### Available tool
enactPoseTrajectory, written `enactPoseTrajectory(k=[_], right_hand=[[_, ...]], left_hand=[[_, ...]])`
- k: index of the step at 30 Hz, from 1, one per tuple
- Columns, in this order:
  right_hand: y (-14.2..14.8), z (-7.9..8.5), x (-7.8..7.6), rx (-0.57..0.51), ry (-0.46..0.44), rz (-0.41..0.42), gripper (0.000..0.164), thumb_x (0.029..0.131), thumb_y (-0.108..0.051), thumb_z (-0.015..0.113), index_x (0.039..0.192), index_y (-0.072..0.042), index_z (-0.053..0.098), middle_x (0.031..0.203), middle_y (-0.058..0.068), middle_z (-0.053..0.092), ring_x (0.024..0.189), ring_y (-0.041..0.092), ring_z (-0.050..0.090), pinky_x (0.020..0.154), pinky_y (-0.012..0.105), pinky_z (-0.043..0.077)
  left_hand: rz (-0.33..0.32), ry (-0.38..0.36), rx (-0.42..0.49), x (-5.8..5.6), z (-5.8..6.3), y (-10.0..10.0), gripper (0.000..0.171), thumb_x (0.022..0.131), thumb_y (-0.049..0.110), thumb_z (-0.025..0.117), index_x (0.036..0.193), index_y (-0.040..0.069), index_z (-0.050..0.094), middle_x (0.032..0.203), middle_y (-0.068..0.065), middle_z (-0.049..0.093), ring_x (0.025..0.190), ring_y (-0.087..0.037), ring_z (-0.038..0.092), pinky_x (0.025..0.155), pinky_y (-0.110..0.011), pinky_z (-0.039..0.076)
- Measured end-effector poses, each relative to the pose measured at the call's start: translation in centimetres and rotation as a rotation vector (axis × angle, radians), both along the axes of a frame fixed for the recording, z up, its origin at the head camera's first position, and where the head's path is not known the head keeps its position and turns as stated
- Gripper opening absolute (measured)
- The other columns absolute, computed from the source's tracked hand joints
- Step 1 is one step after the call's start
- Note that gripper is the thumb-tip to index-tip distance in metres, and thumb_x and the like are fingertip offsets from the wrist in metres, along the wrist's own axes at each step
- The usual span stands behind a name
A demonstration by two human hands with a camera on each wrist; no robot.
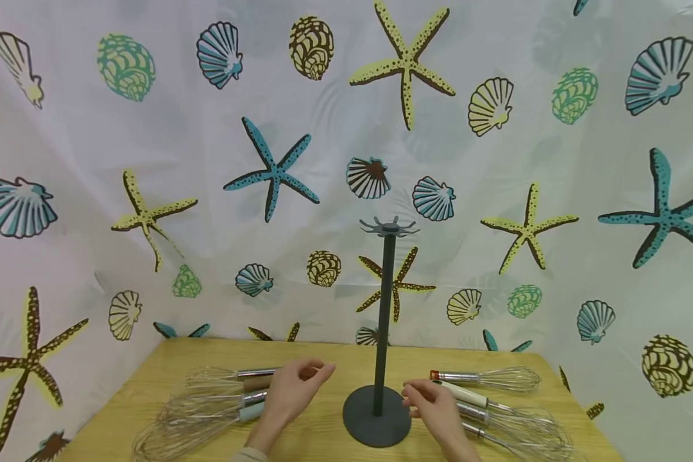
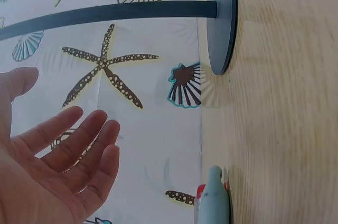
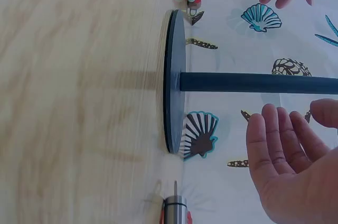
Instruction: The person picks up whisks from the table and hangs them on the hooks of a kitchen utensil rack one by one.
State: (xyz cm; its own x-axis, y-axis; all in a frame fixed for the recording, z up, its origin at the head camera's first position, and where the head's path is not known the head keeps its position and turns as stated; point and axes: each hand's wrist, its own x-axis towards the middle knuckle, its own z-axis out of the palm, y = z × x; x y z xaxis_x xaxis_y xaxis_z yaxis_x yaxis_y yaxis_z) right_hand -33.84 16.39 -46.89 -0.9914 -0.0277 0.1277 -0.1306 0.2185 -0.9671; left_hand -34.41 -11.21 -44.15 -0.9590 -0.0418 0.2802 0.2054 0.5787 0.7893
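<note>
A dark utensil stand (image 1: pixel 384 321) rises upright from a round base (image 1: pixel 401 423), with a ring of bare hooks (image 1: pixel 390 227) at its top. To its left hovers my left hand (image 1: pixel 293 390), fingers loosely bent and holding nothing; the left wrist view shows its palm (image 2: pixel 58 176) apart from the pole. My right hand (image 1: pixel 437 412) is just right of the base, also holding nothing, its fingers (image 3: pixel 272 134) relaxed near the pole. Several whisks lie on each side, among them a blue-handled whisk (image 1: pixel 251 412) beside my left hand and a cream-handled whisk (image 1: pixel 468 394) beside my right.
The wooden table (image 1: pixel 323 443) carries everything. At the right back lies a whisk with a red-ended handle (image 1: pixel 456 376). Wire heads of the left whisks (image 1: pixel 173 430) point outward to the left. A white curtain (image 1: pixel 323 128) printed with shells and starfish hangs behind and at both sides.
</note>
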Motion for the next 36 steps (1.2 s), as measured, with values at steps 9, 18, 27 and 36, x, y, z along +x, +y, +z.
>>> enactPoseTrajectory(k=[9, 18, 27, 36], right_hand=[[0.0, -0.5, -0.2, -0.112, -0.075, 0.088, 0.04, 0.097, -0.028, 0.063, 0.121, 0.003, 0.065, 0.103, 0.009, 0.073, 0.085, 0.013, 0.07, 0.076, 0.038, 0.059], [0.4, -0.4, -0.3, -0.128, -0.067, 0.156, 0.04, 0.098, -0.027, 0.062, 0.123, 0.003, 0.064, 0.102, 0.006, 0.074, 0.08, 0.012, 0.065, 0.071, 0.031, 0.057], [0.4, 1.0, -0.1, -0.2, -0.06, 0.129, 0.038, 0.095, -0.025, 0.066, 0.122, 0.002, 0.065, 0.098, 0.002, 0.073, 0.082, 0.014, 0.064, 0.07, 0.028, 0.057], [-0.4, 2.5, -0.2, -0.281, -0.014, 0.131, 0.038, 0.093, -0.02, 0.069, 0.122, 0.003, 0.063, 0.099, 0.003, 0.072, 0.087, 0.016, 0.067, 0.075, 0.03, 0.058]], left_hand=[[-0.007, -0.017, 0.093, -0.1, -0.8, -2.3, 0.037, 0.086, 0.058, 0.067, 0.099, 0.023, 0.075, 0.094, 0.005, 0.072, 0.086, -0.009, 0.065, 0.076, -0.035, 0.054], [-0.094, -0.098, 0.16, -0.6, -1.7, -4.5, 0.035, 0.088, 0.048, 0.069, 0.107, 0.018, 0.074, 0.096, 0.002, 0.074, 0.085, -0.012, 0.066, 0.077, -0.033, 0.053], [-0.29, -0.201, 0.308, -1.2, -2.4, -8.2, 0.04, 0.093, 0.024, 0.069, 0.125, 0.0, 0.064, 0.116, -0.015, 0.07, 0.098, -0.016, 0.066, 0.079, -0.039, 0.057], [-0.319, -0.28, 0.333, -1.5, -2.7, -10.3, 0.041, 0.092, 0.013, 0.069, 0.129, 0.0, 0.062, 0.127, -0.017, 0.065, 0.107, -0.02, 0.064, 0.084, -0.037, 0.056]])
